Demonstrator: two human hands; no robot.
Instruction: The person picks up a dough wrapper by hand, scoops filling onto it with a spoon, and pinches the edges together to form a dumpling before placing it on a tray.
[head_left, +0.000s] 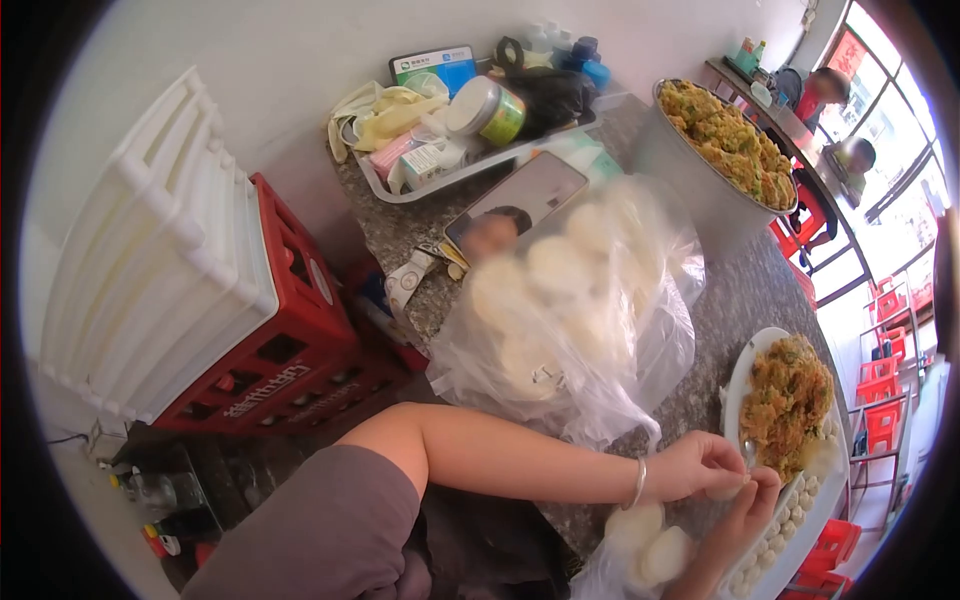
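Observation:
My left hand (695,466), with a bracelet at the wrist, has its fingers pinched together in front of the filling plate. Close against it, my right hand (748,508) is also closed, fingertips meeting the left ones. Between them shows a small piece of a pale dumpling wrapper (727,490), mostly hidden by the fingers. An oval white plate (738,385) holds a heap of chopped filling (790,400), with a bit of a metal utensil at its near edge. Rows of small dumplings (775,540) lie on a tray beside the hands. Loose round wrappers (665,555) sit below my left wrist.
A clear plastic bag of wrappers (560,290) lies mid-table near a phone (545,190). Behind stand a cluttered tray (430,190) and a large metal pot (690,165) of filling. Red crates (290,370) with stacked white trays (170,270) stand left. Two people sit at a far table.

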